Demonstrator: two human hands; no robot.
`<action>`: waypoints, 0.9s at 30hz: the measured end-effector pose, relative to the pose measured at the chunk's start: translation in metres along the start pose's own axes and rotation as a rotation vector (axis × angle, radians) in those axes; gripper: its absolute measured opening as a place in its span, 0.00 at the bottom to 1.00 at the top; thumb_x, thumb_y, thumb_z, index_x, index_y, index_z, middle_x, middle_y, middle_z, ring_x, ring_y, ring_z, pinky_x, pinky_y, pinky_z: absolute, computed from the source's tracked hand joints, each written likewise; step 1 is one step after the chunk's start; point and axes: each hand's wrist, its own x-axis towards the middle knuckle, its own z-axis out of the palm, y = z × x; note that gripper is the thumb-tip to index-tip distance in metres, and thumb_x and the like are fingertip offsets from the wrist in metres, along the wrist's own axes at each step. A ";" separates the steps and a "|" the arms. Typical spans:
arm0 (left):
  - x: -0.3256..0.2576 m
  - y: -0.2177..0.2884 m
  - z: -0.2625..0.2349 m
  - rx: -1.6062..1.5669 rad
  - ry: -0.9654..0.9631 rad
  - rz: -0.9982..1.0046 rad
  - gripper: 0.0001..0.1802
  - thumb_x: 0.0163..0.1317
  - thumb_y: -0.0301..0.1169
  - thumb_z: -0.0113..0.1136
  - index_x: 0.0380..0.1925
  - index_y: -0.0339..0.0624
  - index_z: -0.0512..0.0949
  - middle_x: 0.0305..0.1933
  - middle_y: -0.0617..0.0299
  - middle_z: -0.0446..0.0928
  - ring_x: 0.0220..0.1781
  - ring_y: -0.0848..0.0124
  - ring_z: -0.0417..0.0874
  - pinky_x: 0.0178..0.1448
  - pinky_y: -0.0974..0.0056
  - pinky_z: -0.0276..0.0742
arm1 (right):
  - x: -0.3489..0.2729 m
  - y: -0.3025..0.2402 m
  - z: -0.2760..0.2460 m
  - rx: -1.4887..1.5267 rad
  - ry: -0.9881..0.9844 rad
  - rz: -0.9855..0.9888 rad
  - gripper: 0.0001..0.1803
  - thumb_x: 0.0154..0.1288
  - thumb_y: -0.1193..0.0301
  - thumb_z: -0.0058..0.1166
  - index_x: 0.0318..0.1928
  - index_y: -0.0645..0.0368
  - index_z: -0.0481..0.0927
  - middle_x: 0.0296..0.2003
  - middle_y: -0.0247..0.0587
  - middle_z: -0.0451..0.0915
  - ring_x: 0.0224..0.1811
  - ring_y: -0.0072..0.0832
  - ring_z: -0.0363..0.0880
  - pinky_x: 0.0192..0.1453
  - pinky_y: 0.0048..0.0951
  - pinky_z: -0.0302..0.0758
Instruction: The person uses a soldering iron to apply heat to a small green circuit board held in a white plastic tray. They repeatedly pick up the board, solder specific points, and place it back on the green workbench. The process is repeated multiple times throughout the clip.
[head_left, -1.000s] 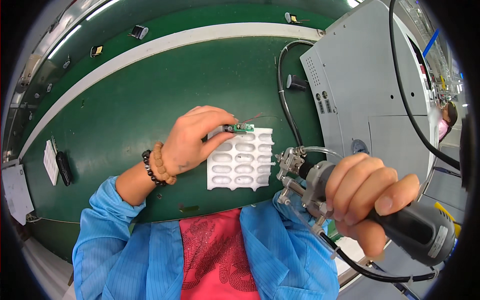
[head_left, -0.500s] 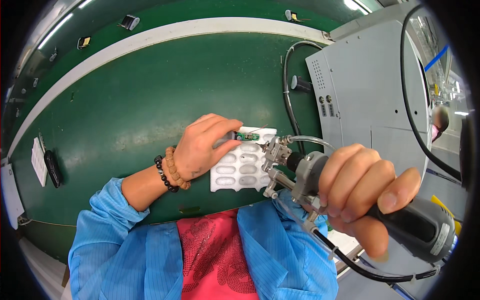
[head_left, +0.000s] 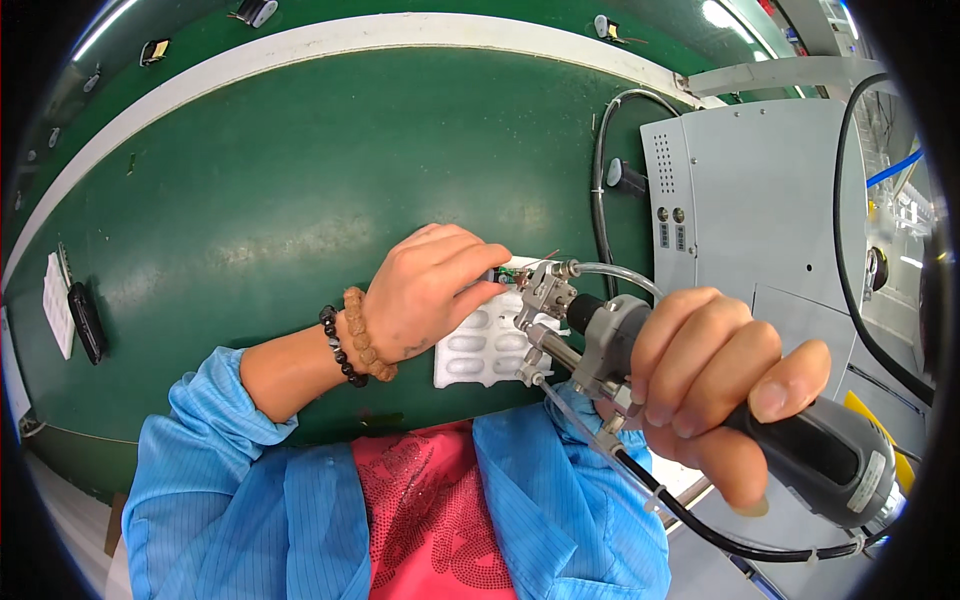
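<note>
At centre, left hand (head_left: 425,295) pinches small circuit board (head_left: 512,274) over white tray (head_left: 480,345); right hand (head_left: 715,385), at four o'clock, grips soldering tool (head_left: 600,335).

Bright, even overhead light fills the view. Ceiling strip lights show as white glare at about 11 and 1 o'clock near the rim. The green mat (head_left: 300,200) carries a soft, hazy sheen at its centre. Shadows are faint and short, lying just under the left hand (head_left: 425,290) and the tray (head_left: 480,350). Fisheye distortion bends the mat's white edge and the grey cabinet (head_left: 760,220) toward the rim, and black vignette closes all corners. The right hand (head_left: 715,385) and its tool (head_left: 600,335) loom large and slightly soft; the centre is sharp.
</note>
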 end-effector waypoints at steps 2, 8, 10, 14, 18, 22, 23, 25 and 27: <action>0.001 0.001 0.000 0.000 0.011 -0.002 0.18 0.48 0.23 0.73 0.41 0.38 0.80 0.37 0.55 0.82 0.39 0.58 0.84 0.44 0.58 0.79 | 0.002 0.004 0.005 0.003 0.016 -0.008 0.25 0.65 0.52 0.62 0.48 0.55 0.66 0.22 0.28 0.72 0.18 0.18 0.72 0.20 0.19 0.71; -0.001 -0.001 -0.001 -0.002 0.019 0.008 0.20 0.48 0.23 0.73 0.43 0.38 0.80 0.37 0.55 0.82 0.39 0.58 0.84 0.44 0.59 0.79 | 0.006 0.007 0.002 0.009 -0.037 0.013 0.24 0.66 0.53 0.62 0.45 0.55 0.65 0.22 0.28 0.71 0.18 0.18 0.72 0.20 0.19 0.70; -0.002 -0.001 0.000 -0.001 0.025 0.001 0.20 0.47 0.22 0.73 0.43 0.38 0.80 0.37 0.55 0.82 0.39 0.58 0.84 0.44 0.59 0.79 | 0.006 0.010 0.005 0.020 -0.033 0.008 0.23 0.66 0.54 0.62 0.44 0.54 0.65 0.22 0.28 0.71 0.18 0.18 0.72 0.20 0.20 0.70; -0.001 0.002 -0.001 -0.035 0.011 -0.009 0.20 0.47 0.22 0.73 0.42 0.38 0.80 0.36 0.56 0.82 0.39 0.59 0.83 0.43 0.59 0.79 | 0.011 0.007 0.005 0.013 -0.063 0.053 0.22 0.66 0.55 0.62 0.44 0.53 0.64 0.22 0.27 0.71 0.18 0.18 0.71 0.20 0.20 0.70; -0.001 0.001 -0.002 -0.033 0.016 -0.022 0.20 0.46 0.22 0.73 0.42 0.38 0.81 0.36 0.56 0.82 0.39 0.59 0.83 0.43 0.59 0.79 | 0.012 0.010 0.007 0.009 -0.073 0.091 0.22 0.66 0.55 0.62 0.44 0.53 0.64 0.22 0.27 0.71 0.18 0.18 0.71 0.21 0.20 0.70; -0.002 0.001 -0.001 -0.028 0.007 -0.032 0.18 0.47 0.24 0.73 0.41 0.38 0.81 0.35 0.56 0.82 0.38 0.59 0.83 0.43 0.59 0.79 | 0.012 0.009 0.004 0.025 -0.040 0.117 0.22 0.66 0.56 0.62 0.45 0.54 0.65 0.22 0.27 0.71 0.18 0.18 0.71 0.22 0.20 0.69; -0.001 0.000 -0.002 -0.018 0.003 -0.031 0.18 0.48 0.24 0.73 0.41 0.38 0.81 0.35 0.56 0.82 0.38 0.60 0.83 0.43 0.60 0.79 | 0.010 0.006 0.001 0.032 -0.033 0.086 0.22 0.66 0.57 0.62 0.45 0.55 0.66 0.22 0.27 0.71 0.18 0.18 0.71 0.22 0.20 0.69; -0.001 0.001 0.001 -0.004 0.007 -0.016 0.17 0.49 0.26 0.73 0.41 0.38 0.81 0.35 0.56 0.82 0.38 0.60 0.83 0.43 0.60 0.79 | 0.005 -0.010 -0.007 0.039 0.001 0.022 0.22 0.66 0.57 0.63 0.45 0.56 0.67 0.21 0.27 0.71 0.18 0.18 0.70 0.22 0.20 0.70; -0.004 0.000 0.006 0.027 0.028 0.021 0.17 0.50 0.28 0.73 0.41 0.39 0.81 0.35 0.56 0.82 0.38 0.60 0.83 0.44 0.59 0.79 | -0.006 -0.034 -0.016 0.074 0.050 -0.093 0.22 0.64 0.58 0.66 0.43 0.56 0.67 0.21 0.30 0.71 0.17 0.20 0.71 0.21 0.22 0.71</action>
